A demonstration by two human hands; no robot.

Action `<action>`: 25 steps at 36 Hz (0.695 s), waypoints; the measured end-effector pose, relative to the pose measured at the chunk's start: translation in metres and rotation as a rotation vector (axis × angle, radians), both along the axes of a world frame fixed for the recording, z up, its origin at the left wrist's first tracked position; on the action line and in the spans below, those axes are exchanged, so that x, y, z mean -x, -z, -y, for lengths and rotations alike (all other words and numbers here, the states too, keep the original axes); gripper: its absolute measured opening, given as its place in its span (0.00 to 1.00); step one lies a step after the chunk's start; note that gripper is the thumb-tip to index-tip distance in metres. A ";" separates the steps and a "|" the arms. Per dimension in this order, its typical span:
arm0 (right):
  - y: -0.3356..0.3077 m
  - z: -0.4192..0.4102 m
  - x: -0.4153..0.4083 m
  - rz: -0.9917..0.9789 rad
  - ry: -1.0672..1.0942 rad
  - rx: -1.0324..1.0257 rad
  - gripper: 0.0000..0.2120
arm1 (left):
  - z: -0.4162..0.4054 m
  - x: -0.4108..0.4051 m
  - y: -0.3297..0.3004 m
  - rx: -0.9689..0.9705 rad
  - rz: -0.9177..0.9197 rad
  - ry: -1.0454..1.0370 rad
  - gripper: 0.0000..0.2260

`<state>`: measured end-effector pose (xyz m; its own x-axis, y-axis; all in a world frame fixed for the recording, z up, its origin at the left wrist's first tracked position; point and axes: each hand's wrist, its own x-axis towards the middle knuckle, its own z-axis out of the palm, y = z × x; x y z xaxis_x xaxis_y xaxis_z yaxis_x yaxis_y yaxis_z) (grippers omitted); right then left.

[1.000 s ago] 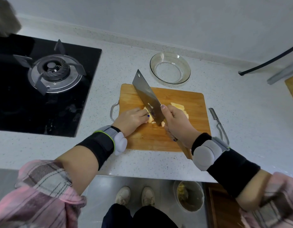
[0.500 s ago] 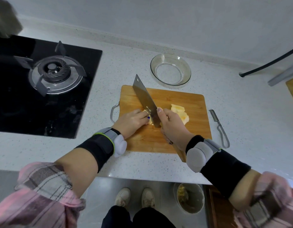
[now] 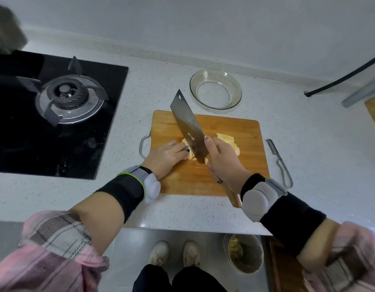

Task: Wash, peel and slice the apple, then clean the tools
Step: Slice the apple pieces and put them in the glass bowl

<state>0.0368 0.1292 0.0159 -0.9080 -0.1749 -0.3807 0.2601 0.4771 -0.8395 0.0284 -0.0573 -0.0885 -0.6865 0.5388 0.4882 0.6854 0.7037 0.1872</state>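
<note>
A wooden cutting board point(image 3: 245, 178) lies on the counter. My right hand point(image 3: 223, 163) grips the cleaver point(image 3: 188, 127) by its wooden handle, thumb on the blade, which slants up and away to the left. My left hand point(image 3: 166, 154), fingers curled, holds a pale peeled apple piece point(image 3: 189, 157) against the blade's left side. Cut apple slices point(image 3: 226, 139) lie to the right of the blade, partly hidden by my right hand. A metal peeler point(image 3: 280, 163) rests on the counter right of the board.
An empty glass bowl point(image 3: 215, 91) stands behind the board. A black gas hob point(image 3: 56, 114) fills the left side. The counter's front edge runs below my wrists; a bin point(image 3: 244, 253) with peelings stands on the floor by my feet. A black hose point(image 3: 346, 76) crosses the far right.
The cleaver dropped onto the apple half a second ago and has now risen again, tip tilted up. My left hand has stayed on the apple piece.
</note>
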 end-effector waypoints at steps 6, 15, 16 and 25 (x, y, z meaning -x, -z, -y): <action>-0.001 0.000 -0.001 -0.001 -0.024 -0.035 0.18 | 0.002 0.003 0.006 -0.003 0.007 0.002 0.03; -0.003 0.001 -0.004 0.012 -0.016 0.016 0.17 | 0.000 0.001 0.000 0.004 0.004 -0.016 0.08; -0.003 0.001 -0.004 0.017 -0.015 0.014 0.17 | 0.000 0.001 0.000 0.004 0.005 -0.014 0.08; 0.002 0.002 -0.003 0.001 -0.015 -0.002 0.16 | 0.002 0.002 0.002 0.004 0.027 0.001 0.07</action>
<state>0.0399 0.1268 0.0141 -0.9050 -0.1873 -0.3819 0.2538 0.4828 -0.8381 0.0263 -0.0590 -0.0910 -0.6989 0.5415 0.4673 0.6810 0.7036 0.2031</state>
